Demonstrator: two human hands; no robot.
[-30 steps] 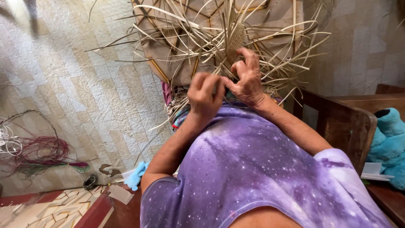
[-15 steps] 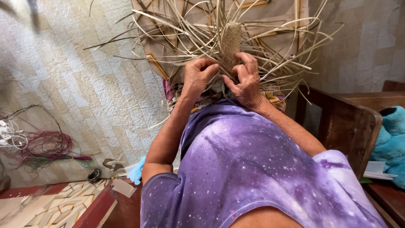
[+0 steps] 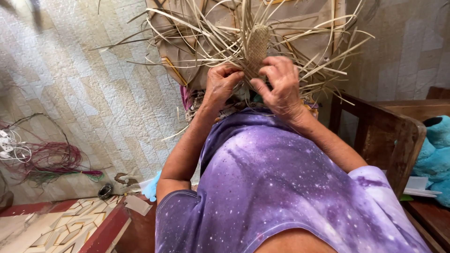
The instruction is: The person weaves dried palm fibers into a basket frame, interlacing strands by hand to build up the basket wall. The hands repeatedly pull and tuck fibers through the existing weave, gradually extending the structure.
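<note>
A woven straw piece (image 3: 257, 47) with many loose pale strips fanning out stands upright in front of my purple-shirted chest. My left hand (image 3: 220, 85) pinches strips at its lower left, fingers curled tight. My right hand (image 3: 280, 84) grips the lower right of the woven band, fingers bent over the strips. Both hands are close together just under the finished woven part.
A brown cardboard sheet (image 3: 187, 56) lies behind the straw. A tangle of pink and green cords (image 3: 51, 161) sits on the tiled floor at left. A wooden chair (image 3: 384, 136) stands at right, with a teal soft toy (image 3: 436, 154) beyond it.
The woven piece has risen and come nearer in the view. Both hands shifted from being crossed below it to gripping side by side at its base.
</note>
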